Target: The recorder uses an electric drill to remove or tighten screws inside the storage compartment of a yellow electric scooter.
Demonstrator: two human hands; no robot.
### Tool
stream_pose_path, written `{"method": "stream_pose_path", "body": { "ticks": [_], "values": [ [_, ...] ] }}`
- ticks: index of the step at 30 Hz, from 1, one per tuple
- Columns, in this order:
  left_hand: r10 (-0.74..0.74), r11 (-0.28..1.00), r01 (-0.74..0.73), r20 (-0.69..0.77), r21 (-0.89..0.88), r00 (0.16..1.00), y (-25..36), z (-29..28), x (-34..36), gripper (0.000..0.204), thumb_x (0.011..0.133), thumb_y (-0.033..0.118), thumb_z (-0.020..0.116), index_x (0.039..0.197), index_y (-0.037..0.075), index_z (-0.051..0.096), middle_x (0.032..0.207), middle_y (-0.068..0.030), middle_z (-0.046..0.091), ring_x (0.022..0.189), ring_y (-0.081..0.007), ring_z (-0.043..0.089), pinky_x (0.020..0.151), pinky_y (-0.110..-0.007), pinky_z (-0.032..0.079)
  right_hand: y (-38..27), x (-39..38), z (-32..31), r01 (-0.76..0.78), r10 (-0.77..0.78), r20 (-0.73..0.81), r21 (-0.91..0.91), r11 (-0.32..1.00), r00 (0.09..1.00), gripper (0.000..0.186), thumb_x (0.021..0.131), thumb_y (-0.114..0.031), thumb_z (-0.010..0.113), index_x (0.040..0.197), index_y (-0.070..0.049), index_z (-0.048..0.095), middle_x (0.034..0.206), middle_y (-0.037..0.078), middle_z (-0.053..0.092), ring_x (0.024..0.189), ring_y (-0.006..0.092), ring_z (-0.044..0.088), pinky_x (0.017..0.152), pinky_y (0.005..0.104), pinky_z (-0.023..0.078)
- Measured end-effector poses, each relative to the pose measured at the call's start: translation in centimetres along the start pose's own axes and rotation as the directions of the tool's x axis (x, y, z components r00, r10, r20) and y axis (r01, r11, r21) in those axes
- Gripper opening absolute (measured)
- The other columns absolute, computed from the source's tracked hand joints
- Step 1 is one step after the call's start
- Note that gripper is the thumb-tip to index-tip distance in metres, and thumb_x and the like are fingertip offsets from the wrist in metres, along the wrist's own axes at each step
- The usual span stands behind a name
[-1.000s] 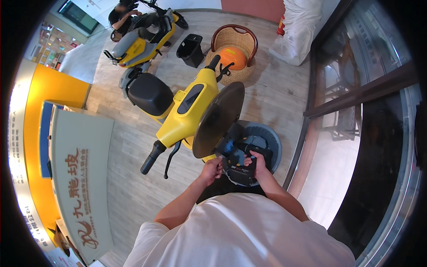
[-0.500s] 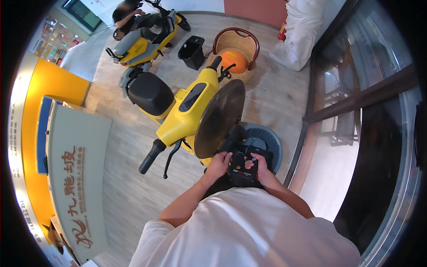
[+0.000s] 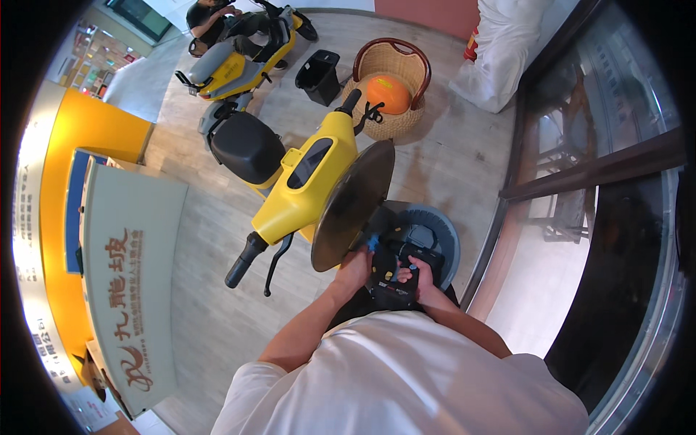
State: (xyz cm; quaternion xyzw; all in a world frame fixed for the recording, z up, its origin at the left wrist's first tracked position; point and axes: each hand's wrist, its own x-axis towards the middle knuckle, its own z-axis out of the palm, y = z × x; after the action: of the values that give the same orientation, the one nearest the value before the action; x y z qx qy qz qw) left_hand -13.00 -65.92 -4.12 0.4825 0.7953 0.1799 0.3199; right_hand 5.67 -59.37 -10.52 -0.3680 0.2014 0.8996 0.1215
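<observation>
I stand at the front of a yellow scooter point(image 3: 308, 185) with a black seat point(image 3: 246, 148). A dark round disc point(image 3: 353, 206) stands tilted at its front end. Both my hands hold a black hand tool point(image 3: 394, 279) just below the disc. My left hand point(image 3: 355, 267) grips the tool's left side, next to a small blue part and the disc's lower edge. My right hand point(image 3: 419, 279) is closed over the tool's right side. A round blue-grey part point(image 3: 438, 228) lies under and behind the tool.
A wicker chair point(image 3: 373, 119) with an orange cushion and a black bin point(image 3: 319, 72) stand beyond the scooter. Farther back a person sits by a second yellow scooter point(image 3: 232, 61). A white sack point(image 3: 500, 51) leans by the glass wall point(image 3: 580, 167) on the right. A yellow counter point(image 3: 87, 145) and sign board point(image 3: 130, 283) are on the left.
My hands have stayed together on the black tool while my right hand shifted over its right side. My head moved, so the scooter sits slightly differently in view.
</observation>
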Motion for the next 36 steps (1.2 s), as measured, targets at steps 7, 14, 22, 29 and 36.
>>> {"method": "stream_pose_path", "body": {
  "ticks": [7,14,22,29,36],
  "values": [
    [0.028,0.977,-0.056,0.139,0.205,0.99,-0.9,0.1,1.0,0.021,0.088,0.017,0.049,0.082,-0.001,0.058,0.072,-0.0241,0.061,0.068,-0.037,0.063,0.059,-0.044,0.05,1.5,0.0,-0.8,0.056,-0.055,-0.009,0.045,0.997,0.998,0.026,0.084,-0.03,0.053,0.087,-0.004,0.05,0.057,-0.001,0.042,0.049,0.0097,0.041,0.05,0.023,0.035],
    [0.082,0.959,-0.108,0.106,0.263,0.991,-2.2,0.7,1.3,0.019,0.088,0.017,0.05,0.08,0.003,0.059,0.067,-0.0191,0.061,0.062,-0.0332,0.063,0.055,-0.04,0.051,1.8,-0.7,0.0,0.066,-0.067,0.051,0.019,0.998,0.996,0.025,0.083,-0.028,0.053,0.088,-0.004,0.051,0.059,-0.001,0.042,0.05,0.0101,0.042,0.053,0.025,0.037],
    [0.076,0.959,-0.101,0.105,0.263,0.992,-2.6,0.9,1.7,0.017,0.086,0.015,0.051,0.078,0.004,0.06,0.068,-0.0194,0.062,0.063,-0.0325,0.064,0.054,-0.04,0.051,2.2,-0.1,-0.6,0.106,-0.109,0.075,0.046,0.993,0.991,0.021,0.081,-0.024,0.054,0.084,-0.003,0.05,0.06,0.0,0.042,0.051,0.0109,0.042,0.053,0.0259,0.037],
    [0.107,0.935,-0.145,0.134,0.323,0.985,-2.3,0.8,1.7,0.017,0.086,0.015,0.051,0.078,0.003,0.06,0.07,-0.021,0.062,0.067,-0.0331,0.064,0.058,-0.04,0.052,2.0,-0.5,-0.4,0.082,-0.087,0.104,0.047,0.995,0.991,0.022,0.08,-0.021,0.053,0.091,-0.002,0.049,0.061,-0.001,0.041,0.051,0.0103,0.042,0.054,0.0256,0.036],
    [0.014,0.964,-0.067,0.202,0.258,0.979,0.7,0.1,3.7,0.019,0.088,0.012,0.045,0.084,0.001,0.06,0.08,-0.0218,0.063,0.076,-0.0358,0.064,0.065,-0.044,0.051,1.8,0.0,-1.3,0.083,-0.089,0.109,0.065,0.994,0.99,0.02,0.079,-0.02,0.054,0.089,-0.003,0.049,0.062,0.0,0.042,0.053,0.0104,0.043,0.055,0.0258,0.038]
  ]
}}
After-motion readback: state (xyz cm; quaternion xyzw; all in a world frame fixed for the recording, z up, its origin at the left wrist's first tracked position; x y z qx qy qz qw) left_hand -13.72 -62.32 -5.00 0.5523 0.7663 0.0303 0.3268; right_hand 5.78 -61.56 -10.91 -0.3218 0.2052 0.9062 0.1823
